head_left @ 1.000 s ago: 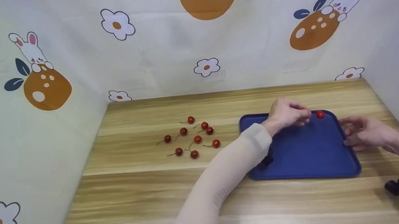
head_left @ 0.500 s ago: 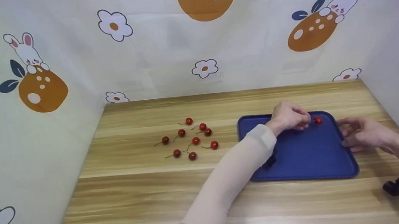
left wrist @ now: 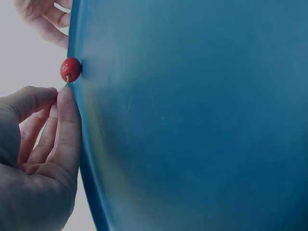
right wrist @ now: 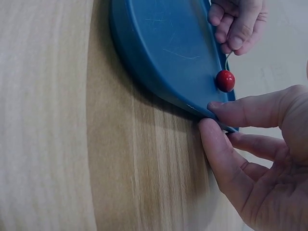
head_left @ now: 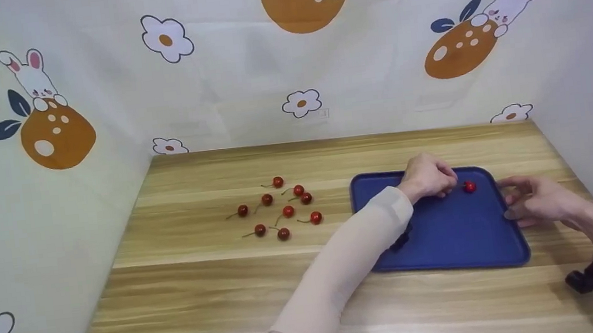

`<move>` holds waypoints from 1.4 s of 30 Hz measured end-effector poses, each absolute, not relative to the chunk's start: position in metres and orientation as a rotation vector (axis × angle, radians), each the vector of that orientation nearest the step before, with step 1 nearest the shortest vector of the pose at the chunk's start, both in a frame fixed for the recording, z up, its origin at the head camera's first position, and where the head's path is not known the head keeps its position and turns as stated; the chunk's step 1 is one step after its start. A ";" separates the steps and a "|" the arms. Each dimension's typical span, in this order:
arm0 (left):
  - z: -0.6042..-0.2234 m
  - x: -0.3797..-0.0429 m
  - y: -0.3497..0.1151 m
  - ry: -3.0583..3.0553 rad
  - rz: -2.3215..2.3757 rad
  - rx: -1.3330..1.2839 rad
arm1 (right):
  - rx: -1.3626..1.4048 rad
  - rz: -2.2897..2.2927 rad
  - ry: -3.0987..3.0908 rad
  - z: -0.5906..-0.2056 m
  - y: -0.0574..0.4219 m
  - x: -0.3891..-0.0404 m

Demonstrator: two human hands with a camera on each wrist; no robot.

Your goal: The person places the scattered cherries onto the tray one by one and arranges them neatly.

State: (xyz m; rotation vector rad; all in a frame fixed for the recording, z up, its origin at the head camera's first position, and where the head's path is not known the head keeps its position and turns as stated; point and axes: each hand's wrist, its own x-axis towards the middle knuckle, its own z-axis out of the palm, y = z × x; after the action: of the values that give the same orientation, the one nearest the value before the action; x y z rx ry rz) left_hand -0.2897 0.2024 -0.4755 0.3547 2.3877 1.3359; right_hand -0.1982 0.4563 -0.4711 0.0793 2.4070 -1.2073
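Note:
My left hand (head_left: 427,176) reaches over the far side of a blue tray (head_left: 460,231). Its thumb and index finger (left wrist: 69,125) pinch the thin green stem of a red cherry (left wrist: 70,69). The cherry hangs from that stem over the tray, near the far right corner. At the tray's right side, my right hand (head_left: 543,200) grips the rim, thumb on the inner side and fingers outside, as the right wrist view shows. In that view the cherry (right wrist: 225,81) appears just beyond the right thumb, with the left hand (right wrist: 240,24) above it.
Several loose cherries with stems (head_left: 288,211) lie spread on the wooden table (head_left: 188,290) left of the tray. A patterned cloth wall (head_left: 241,72) rises behind the table, with more at both sides. A black camera mount (head_left: 588,275) sticks out from the right sleeve.
The cherry in my left hand has come down from the tray's far edge toward its inside. My right hand keeps its grip on the rim. The head view has shifted slightly.

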 end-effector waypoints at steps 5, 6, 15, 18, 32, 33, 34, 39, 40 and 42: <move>-0.477 -0.288 0.206 2.404 1.333 0.317 | 0.074 -1.226 2.396 -0.472 0.456 -0.198; -0.478 -0.288 0.207 2.406 1.334 0.308 | 0.070 -1.232 2.392 -0.472 0.456 -0.198; -0.483 -0.289 0.205 2.474 1.271 0.316 | 0.070 -1.241 2.383 -0.472 0.455 -0.198; -0.484 -0.290 0.203 2.479 1.272 0.318 | 0.068 -1.247 2.381 -0.472 0.455 -0.198; -0.482 -0.289 0.196 2.452 1.284 0.357 | 0.066 -1.247 2.381 -0.472 0.456 -0.197; -0.481 -0.289 0.195 2.454 1.284 0.358 | 0.064 -1.252 2.380 -0.473 0.456 -0.197; -0.480 -0.289 0.194 2.452 1.290 0.361 | 0.061 -1.255 2.381 -0.473 0.456 -0.197; -0.475 -0.289 0.187 2.459 1.299 0.394 | 0.056 -1.268 2.381 -0.473 0.456 -0.197; -0.474 -0.289 0.185 2.468 1.288 0.414 | 0.056 -1.269 2.380 -0.473 0.456 -0.197; -0.472 -0.290 0.181 2.493 1.249 0.469 | 0.057 -1.271 2.381 -0.473 0.456 -0.197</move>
State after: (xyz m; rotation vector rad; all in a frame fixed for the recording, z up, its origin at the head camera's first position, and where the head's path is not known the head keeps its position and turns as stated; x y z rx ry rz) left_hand -0.2904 0.1811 -0.4720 0.4694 2.4933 1.2490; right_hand -0.1970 0.4557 -0.4731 0.0571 2.3811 -1.2706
